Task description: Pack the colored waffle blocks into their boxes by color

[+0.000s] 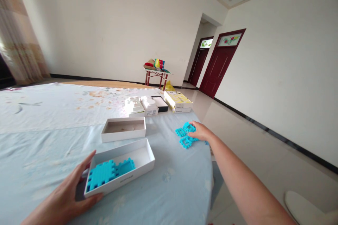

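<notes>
My left hand (pixel 70 191) grips the near left end of a white open box (pixel 151 160), thumb along the front and fingers at the back. Inside the box, blue square pieces with notched edges (pixel 101 174) lie flat at the left, and another blue piece (pixel 126 166) rests beside them. My right hand (pixel 200 132) reaches to the table's right edge, with its fingers closed on a blue notched piece (pixel 188 126). More blue notched pieces (pixel 186 142), with square openings in their middles, lie right beside and partly under that hand.
A second white open box (pixel 123 135) stands behind the first. Farther back are white boxes (pixel 149 107), a black-lined box (pixel 160 103) and a yellow-and-white box (pixel 178 102). The cloth-covered table (pixel 169 190) curves away at the right. A small table (pixel 158 72) with items stands by the wall.
</notes>
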`<state>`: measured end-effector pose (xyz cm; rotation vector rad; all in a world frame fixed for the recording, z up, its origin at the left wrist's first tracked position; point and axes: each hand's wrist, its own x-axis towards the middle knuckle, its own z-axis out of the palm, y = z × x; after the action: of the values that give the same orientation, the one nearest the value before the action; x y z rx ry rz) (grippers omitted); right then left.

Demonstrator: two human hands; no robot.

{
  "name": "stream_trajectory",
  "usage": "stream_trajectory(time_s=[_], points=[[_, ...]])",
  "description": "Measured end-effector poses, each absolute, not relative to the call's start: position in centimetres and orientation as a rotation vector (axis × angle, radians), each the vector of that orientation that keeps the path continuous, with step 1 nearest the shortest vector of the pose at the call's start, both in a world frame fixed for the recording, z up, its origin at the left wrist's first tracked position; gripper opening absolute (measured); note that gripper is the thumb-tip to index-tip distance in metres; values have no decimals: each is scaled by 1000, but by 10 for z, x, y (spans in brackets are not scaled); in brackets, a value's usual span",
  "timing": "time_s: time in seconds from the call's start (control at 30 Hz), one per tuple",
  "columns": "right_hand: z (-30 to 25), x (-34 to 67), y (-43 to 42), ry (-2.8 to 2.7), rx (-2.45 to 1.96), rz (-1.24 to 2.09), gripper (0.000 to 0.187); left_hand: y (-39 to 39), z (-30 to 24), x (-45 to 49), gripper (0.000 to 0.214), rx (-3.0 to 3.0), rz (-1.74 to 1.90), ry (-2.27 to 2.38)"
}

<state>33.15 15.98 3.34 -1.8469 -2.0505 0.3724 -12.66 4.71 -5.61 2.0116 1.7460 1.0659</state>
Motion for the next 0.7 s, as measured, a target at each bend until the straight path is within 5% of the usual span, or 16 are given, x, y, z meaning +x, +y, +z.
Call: stream_trajectory(time_s=[0.3,0.7], points=[[25,347,154,-2187,-1747,466,63,48,-57,-127,83,2009,1070,1745],[24,280,123,-2303,-2264,58,55,45,-52,-128,84,2016,1006,1691]])
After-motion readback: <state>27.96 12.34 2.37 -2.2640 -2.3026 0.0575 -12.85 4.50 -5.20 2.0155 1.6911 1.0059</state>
